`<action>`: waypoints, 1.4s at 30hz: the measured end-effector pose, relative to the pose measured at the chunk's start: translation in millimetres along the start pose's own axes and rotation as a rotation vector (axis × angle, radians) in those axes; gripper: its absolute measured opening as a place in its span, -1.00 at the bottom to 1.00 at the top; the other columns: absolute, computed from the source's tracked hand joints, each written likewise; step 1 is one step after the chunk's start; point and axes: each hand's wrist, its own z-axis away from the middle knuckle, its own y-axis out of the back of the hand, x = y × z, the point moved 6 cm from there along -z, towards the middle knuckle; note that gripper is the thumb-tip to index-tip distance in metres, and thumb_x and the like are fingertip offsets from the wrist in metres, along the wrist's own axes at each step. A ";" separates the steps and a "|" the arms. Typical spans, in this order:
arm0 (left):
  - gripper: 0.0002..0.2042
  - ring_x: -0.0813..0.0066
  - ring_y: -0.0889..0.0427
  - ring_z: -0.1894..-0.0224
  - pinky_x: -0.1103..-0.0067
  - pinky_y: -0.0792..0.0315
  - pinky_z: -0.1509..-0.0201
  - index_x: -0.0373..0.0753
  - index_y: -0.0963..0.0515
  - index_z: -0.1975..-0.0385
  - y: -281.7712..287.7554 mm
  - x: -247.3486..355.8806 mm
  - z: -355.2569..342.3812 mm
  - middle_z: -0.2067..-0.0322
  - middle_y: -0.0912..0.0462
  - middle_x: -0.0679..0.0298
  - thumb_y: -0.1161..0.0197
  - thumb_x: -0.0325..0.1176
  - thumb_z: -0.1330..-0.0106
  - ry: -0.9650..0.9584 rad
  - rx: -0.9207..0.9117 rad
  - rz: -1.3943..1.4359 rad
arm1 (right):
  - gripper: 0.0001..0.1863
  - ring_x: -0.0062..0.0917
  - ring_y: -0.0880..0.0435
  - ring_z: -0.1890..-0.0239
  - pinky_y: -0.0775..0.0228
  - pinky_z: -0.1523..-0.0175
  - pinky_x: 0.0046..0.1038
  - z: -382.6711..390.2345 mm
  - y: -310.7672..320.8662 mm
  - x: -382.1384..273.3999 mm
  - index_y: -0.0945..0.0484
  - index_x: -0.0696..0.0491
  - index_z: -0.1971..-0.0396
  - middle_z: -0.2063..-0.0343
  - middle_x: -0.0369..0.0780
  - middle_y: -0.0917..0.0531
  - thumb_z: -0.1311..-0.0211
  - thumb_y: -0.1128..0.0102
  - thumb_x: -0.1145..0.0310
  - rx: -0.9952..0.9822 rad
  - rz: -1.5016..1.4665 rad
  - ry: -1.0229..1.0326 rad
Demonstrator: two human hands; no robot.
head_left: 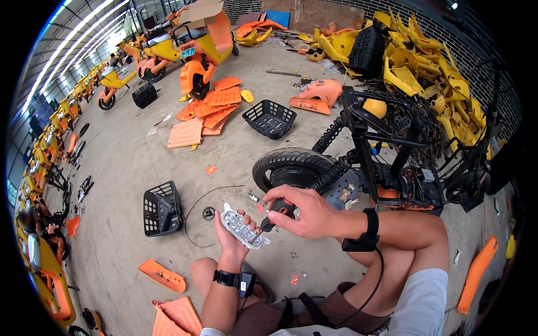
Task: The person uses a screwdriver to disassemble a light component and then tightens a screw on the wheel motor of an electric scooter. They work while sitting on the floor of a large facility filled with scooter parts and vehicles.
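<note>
Near the centre of the frame, the left hand (pixel 231 242) is cradling a silvery, oval lamp unit (pixel 236 224), its thumb lying along the left side and its fingers curling around the right side. The right hand (pixel 308 211), just to the right, is grasping a black-and-red screwdriver (pixel 283 207) with fingers and thumb closing around the handle. The screwdriver's shaft is slanting down and left to the lower right end of the lamp unit; whether its tip is sitting in a screw, I cannot tell. A dark toothed gear (pixel 208 213) is lying on the floor just left of the lamp unit, and a black basket (pixel 149 210) is standing farther left. Another black basket (pixel 273 130) is resting in the upper middle, right of a stack of orange panels (pixel 216 106). Right of centre, a stripped black scooter frame (pixel 395 137) is standing beyond the right hand, its wheel (pixel 291 159) showing at left. Yellow body parts (pixel 412 67) are piling up in the upper right, and an orange strip (pixel 476 274) is lying at lower right.
</note>
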 end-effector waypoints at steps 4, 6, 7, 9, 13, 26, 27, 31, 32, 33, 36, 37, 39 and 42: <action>-0.35 0.25 -0.44 0.51 0.31 -0.38 0.35 -0.19 -0.45 0.30 2.4 2.2 3.0 0.57 -0.44 0.23 0.25 0.37 -0.37 0.007 0.020 -0.010 | -0.69 -0.46 -0.65 0.48 -0.50 0.35 -0.42 -2.1 -5.1 -0.5 -0.48 0.11 0.04 0.37 -0.17 -0.63 -0.27 -0.25 0.34 -0.017 -0.007 -0.001; -0.35 0.25 -0.44 0.51 0.31 -0.39 0.35 -0.19 -0.45 0.29 3.5 4.0 3.8 0.57 -0.44 0.23 0.25 0.37 -0.37 0.000 0.005 -0.003 | -0.69 -0.44 -0.65 0.47 -0.50 0.34 -0.40 -4.1 -8.9 0.1 -0.48 0.12 0.05 0.36 -0.16 -0.63 -0.27 -0.25 0.33 -0.017 -0.038 0.004; -0.35 0.25 -0.44 0.51 0.32 -0.39 0.35 -0.19 -0.44 0.29 3.6 4.9 4.0 0.56 -0.44 0.23 0.26 0.37 -0.37 -0.001 -0.003 0.000 | -0.69 -0.49 -0.67 0.42 -0.51 0.30 -0.45 -5.4 -9.9 -1.0 -0.48 0.13 0.05 0.32 -0.17 -0.65 -0.26 -0.26 0.37 -0.035 -0.023 -0.010; -0.35 0.26 -0.44 0.51 0.31 -0.39 0.35 -0.18 -0.45 0.29 3.8 7.7 5.7 0.56 -0.45 0.23 0.26 0.37 -0.37 -0.005 0.024 -0.026 | -0.71 -0.58 -0.70 0.31 -0.53 0.23 -0.53 -8.6 -10.2 -4.5 -0.47 0.17 0.06 0.23 -0.19 -0.68 -0.26 -0.26 0.44 -0.071 0.006 -0.040; -0.36 0.27 -0.46 0.51 0.32 -0.39 0.34 -0.17 -0.45 0.29 3.0 8.9 9.3 0.56 -0.46 0.24 0.25 0.37 -0.36 -0.011 0.045 -0.050 | -0.72 -0.52 -0.67 0.39 -0.49 0.29 -0.48 -11.1 -10.9 -1.2 -0.48 0.14 0.08 0.31 -0.18 -0.66 -0.28 -0.26 0.36 -0.035 0.041 -0.047; -0.36 0.17 -0.48 0.50 0.36 -0.43 0.36 -0.24 -0.46 0.32 17.8 6.0 -1.3 0.55 -0.49 0.17 0.16 0.33 -0.37 -0.024 0.092 0.034 | -0.74 -0.32 -0.68 0.37 -0.52 0.23 -0.35 -7.8 -11.3 -20.2 -0.48 0.10 0.10 0.22 -0.14 -0.61 -0.24 -0.23 0.38 -0.189 -0.037 0.083; -0.36 0.17 -0.48 0.50 0.36 -0.43 0.35 -0.25 -0.46 0.32 16.5 4.9 -2.1 0.56 -0.50 0.16 0.15 0.33 -0.37 -0.031 0.104 0.023 | -0.74 -0.33 -0.68 0.37 -0.52 0.23 -0.35 -6.5 -9.6 -18.6 -0.48 0.10 0.10 0.22 -0.15 -0.61 -0.24 -0.23 0.39 -0.210 -0.050 0.084; -0.37 0.16 -0.48 0.52 0.36 -0.45 0.36 -0.26 -0.46 0.35 15.3 3.1 -2.4 0.57 -0.50 0.14 0.13 0.32 -0.37 -0.046 0.148 0.012 | -0.72 -0.36 -0.70 0.33 -0.53 0.20 -0.37 0.6 -8.3 -14.6 -0.48 0.09 0.10 0.22 -0.16 -0.63 -0.18 -0.21 0.42 -0.270 -0.051 0.083; -0.37 0.16 -0.48 0.52 0.36 -0.45 0.36 -0.26 -0.46 0.35 14.5 3.1 -1.9 0.57 -0.50 0.14 0.13 0.32 -0.37 -0.041 0.158 0.026 | -0.71 -0.36 -0.70 0.32 -0.54 0.20 -0.37 1.4 -7.1 -15.0 -0.48 0.09 0.10 0.21 -0.16 -0.63 -0.16 -0.21 0.43 -0.269 -0.050 0.075; -0.37 0.16 -0.48 0.52 0.36 -0.45 0.36 -0.26 -0.46 0.35 16.2 3.3 -1.8 0.57 -0.50 0.14 0.12 0.32 -0.37 -0.038 0.169 0.040 | -0.70 -0.36 -0.71 0.31 -0.54 0.19 -0.38 1.8 -6.6 -15.6 -0.48 0.09 0.10 0.21 -0.16 -0.63 -0.14 -0.20 0.43 -0.269 -0.050 0.068; -0.37 0.19 -0.48 0.51 0.32 -0.43 0.35 -0.23 -0.46 0.35 22.6 5.8 -2.2 0.55 -0.50 0.17 0.14 0.34 -0.36 -0.029 0.127 -0.007 | -0.70 -0.33 -0.71 0.36 -0.54 0.23 -0.35 2.9 -7.0 -8.0 -0.46 0.10 0.11 0.27 -0.14 -0.65 -0.13 -0.16 0.41 -0.235 -0.024 -0.003; -0.37 0.19 -0.48 0.51 0.31 -0.42 0.35 -0.22 -0.46 0.35 23.3 6.2 -2.7 0.55 -0.50 0.17 0.14 0.34 -0.36 -0.022 0.113 -0.014 | -0.71 -0.32 -0.71 0.38 -0.55 0.25 -0.34 2.8 -5.4 -5.3 -0.46 0.11 0.11 0.29 -0.13 -0.65 -0.15 -0.16 0.40 -0.220 -0.005 -0.034; -0.37 0.21 -0.47 0.51 0.29 -0.41 0.35 -0.20 -0.45 0.36 27.9 9.3 -5.0 0.55 -0.48 0.20 0.17 0.36 -0.35 -0.053 0.117 -0.016 | -0.69 -0.26 -0.69 0.49 -0.51 0.36 -0.31 2.2 -2.3 -0.2 -0.47 0.10 0.13 0.44 -0.14 -0.67 -0.21 -0.23 0.26 -0.185 0.082 -0.076; -0.38 0.23 -0.46 0.51 0.29 -0.40 0.37 -0.17 -0.44 0.37 26.7 12.9 -4.4 0.56 -0.45 0.22 0.18 0.37 -0.34 -0.089 0.118 -0.002 | -0.61 -0.29 -0.64 0.63 -0.43 0.50 -0.34 2.9 -3.3 11.9 -0.50 0.07 0.15 0.63 -0.23 -0.62 -0.21 -0.33 0.10 -0.102 0.225 -0.041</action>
